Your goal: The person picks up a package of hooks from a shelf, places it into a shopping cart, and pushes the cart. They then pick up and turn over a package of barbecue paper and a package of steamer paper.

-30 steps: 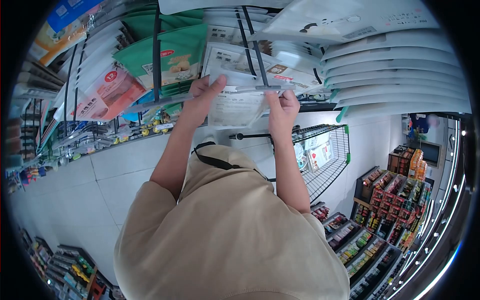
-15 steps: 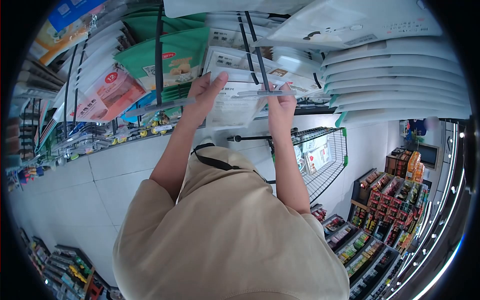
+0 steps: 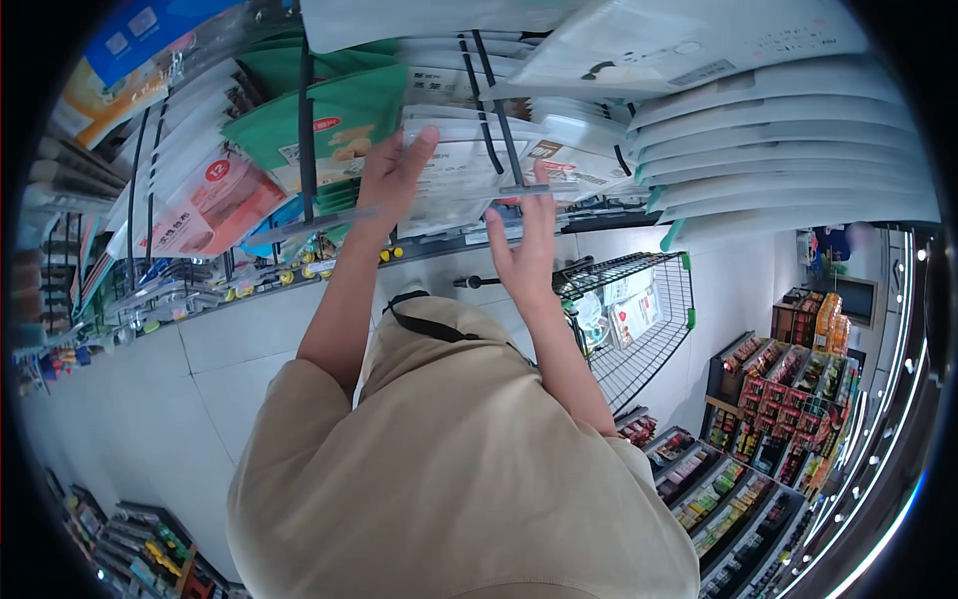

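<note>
My left hand (image 3: 391,185), slightly blurred, is at the left edge of a white packet (image 3: 454,178) in a row of hanging packets. Its thumb lies over the packet's front, and the other fingers are partly hidden at the edge. My right hand (image 3: 523,245) has its fingers apart, with the fingertips at the clear label holder (image 3: 534,190) on the end of a black hook (image 3: 501,110). Left of my left hand hangs a green packet (image 3: 344,118) with a food picture.
Pink-and-white packets (image 3: 210,205) hang further left, and a stack of large white packets (image 3: 768,150) juts out at the right. A wire shopping cart (image 3: 639,344) with packets inside stands on the tiled floor by my right arm. Stocked shelves (image 3: 718,509) are behind it.
The white packet has shifted back towards the row on the hook. My right hand has let go of it, opened its fingers and moved slightly left and down. My left hand stays at its edge.
</note>
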Demonstrator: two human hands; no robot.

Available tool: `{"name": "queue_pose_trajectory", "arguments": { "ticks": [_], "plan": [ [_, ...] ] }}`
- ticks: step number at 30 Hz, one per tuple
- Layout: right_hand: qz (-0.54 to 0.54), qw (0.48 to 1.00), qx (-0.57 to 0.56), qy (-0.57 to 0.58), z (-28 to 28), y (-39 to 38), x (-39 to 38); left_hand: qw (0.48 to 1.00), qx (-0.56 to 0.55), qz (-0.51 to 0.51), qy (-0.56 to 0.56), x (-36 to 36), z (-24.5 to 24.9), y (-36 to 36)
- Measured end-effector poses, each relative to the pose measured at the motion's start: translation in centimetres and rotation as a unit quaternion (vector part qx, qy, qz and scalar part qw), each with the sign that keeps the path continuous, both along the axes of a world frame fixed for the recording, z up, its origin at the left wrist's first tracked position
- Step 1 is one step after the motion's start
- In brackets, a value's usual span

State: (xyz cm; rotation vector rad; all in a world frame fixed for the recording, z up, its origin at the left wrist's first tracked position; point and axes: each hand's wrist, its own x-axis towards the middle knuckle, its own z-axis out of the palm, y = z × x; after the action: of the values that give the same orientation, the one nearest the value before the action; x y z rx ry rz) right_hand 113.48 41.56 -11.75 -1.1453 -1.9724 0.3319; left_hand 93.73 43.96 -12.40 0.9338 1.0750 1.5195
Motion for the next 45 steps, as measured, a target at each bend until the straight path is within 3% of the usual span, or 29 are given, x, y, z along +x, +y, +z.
{"name": "queue_pose_trajectory", "arguments": {
  "ticks": [2,10,24,31,43,45],
  "plan": [
    [0.041,0.997,0.035,-0.046,0.1,0.2,0.0,1.000,-0.001,0.019,-0.010,0.0,-0.2,0.3],
    [0.065,0.995,-0.064,0.032,1.1,0.7,-0.5,0.999,-0.001,0.032,0.027,-0.9,-2.5,-0.2],
    [0.046,0.988,0.062,-0.130,-0.8,1.5,-3.5,0.992,-0.096,0.042,0.069,-2.6,-8.6,-6.3],
    [0.004,0.989,0.093,-0.113,-1.3,2.1,-4.7,0.990,-0.121,0.036,0.060,-3.4,-9.8,-7.6],
    [0.020,0.993,0.098,-0.059,-2.1,1.7,-3.1,0.988,-0.143,-0.007,0.062,-3.0,-10.8,-7.8],
    [0.049,0.997,0.058,-0.004,-2.3,0.9,-1.6,0.985,-0.159,-0.026,0.068,-2.0,-11.1,-8.0]
  ]
}}
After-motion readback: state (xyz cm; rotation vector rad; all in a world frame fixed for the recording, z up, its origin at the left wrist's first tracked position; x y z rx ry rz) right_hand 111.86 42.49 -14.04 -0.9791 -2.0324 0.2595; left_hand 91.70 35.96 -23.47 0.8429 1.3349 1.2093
